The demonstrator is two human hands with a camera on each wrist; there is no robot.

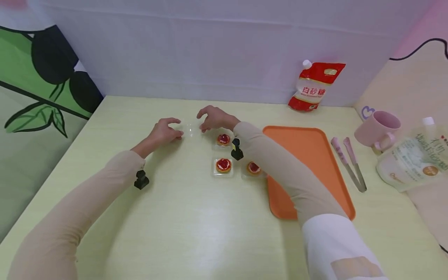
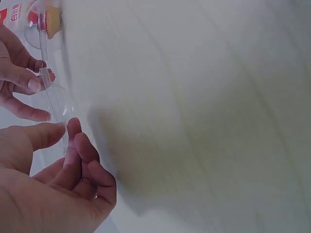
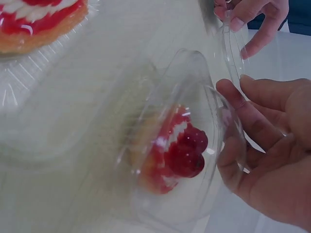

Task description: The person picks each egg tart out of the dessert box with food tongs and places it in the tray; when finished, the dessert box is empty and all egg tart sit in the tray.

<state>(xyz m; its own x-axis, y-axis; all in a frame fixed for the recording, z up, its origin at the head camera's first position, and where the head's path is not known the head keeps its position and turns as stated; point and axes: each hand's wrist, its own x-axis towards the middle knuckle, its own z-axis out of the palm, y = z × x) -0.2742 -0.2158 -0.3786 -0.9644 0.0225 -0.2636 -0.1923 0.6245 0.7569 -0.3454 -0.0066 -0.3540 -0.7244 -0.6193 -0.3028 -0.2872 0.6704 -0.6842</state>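
My left hand [image 1: 164, 130] pinches one edge of a clear plastic lid [image 1: 190, 129] between thumb and fingers, low over the far left of the table. At its opposite edge my right hand [image 1: 215, 117] grips it with thumb and fingertips. The left wrist view shows the domed lid [image 2: 59, 99] tilted on edge between both hands. Closest to the right hand is a red-topped tart [image 1: 223, 139] in a clear box; the right wrist view shows its clear domed cover [image 3: 194, 208]. Nearer me sit a second boxed tart [image 1: 223, 165] and a third [image 1: 253, 168], partly behind the right sleeve.
An orange tray [image 1: 308, 146] lies to the right, partly under the right forearm. Beyond it are pink-handled tongs [image 1: 350, 165], a pink mug [image 1: 376, 126] and a pale spouted pouch [image 1: 409, 163]. A red and white sugar bag [image 1: 311, 87] stands against the back cloth.
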